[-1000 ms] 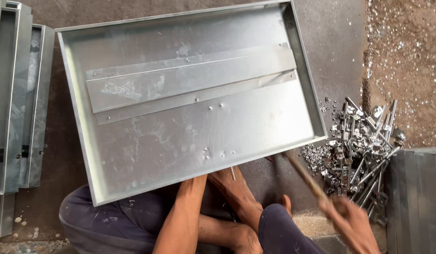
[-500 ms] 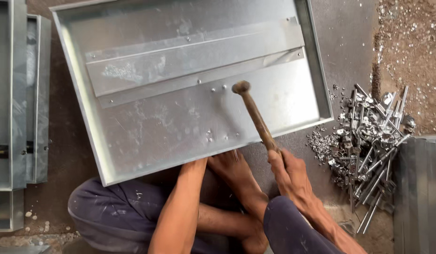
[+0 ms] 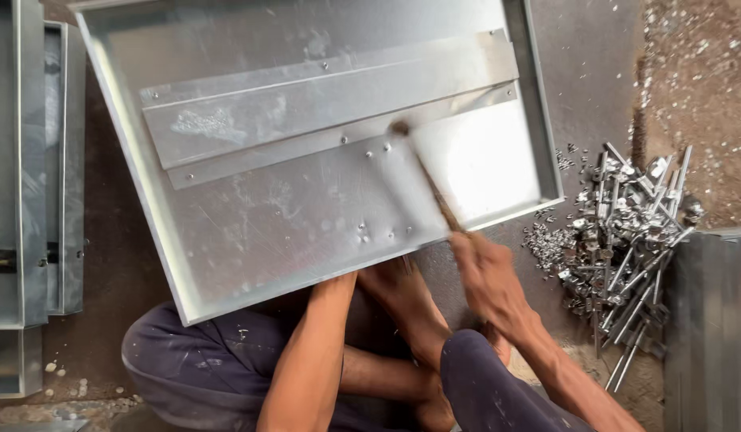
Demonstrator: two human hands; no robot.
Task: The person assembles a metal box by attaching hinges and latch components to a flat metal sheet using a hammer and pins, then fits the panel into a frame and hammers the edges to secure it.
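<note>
With the right hand (image 3: 486, 276) gripping a blurred hammer (image 3: 422, 172) over the tray (image 3: 250, 232) and the left hand hiding underneath, grip unseen, a stray blow is risking dents.

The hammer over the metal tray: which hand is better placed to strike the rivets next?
The right hand. It grips the hammer, whose head is at the rivets on the metal tray. The left hand is hidden under the tray's near edge, probably steadying it.

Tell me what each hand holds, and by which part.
Right hand grips the hammer by the lower end of its wooden handle. Left hand is hidden under the metal tray.
</note>
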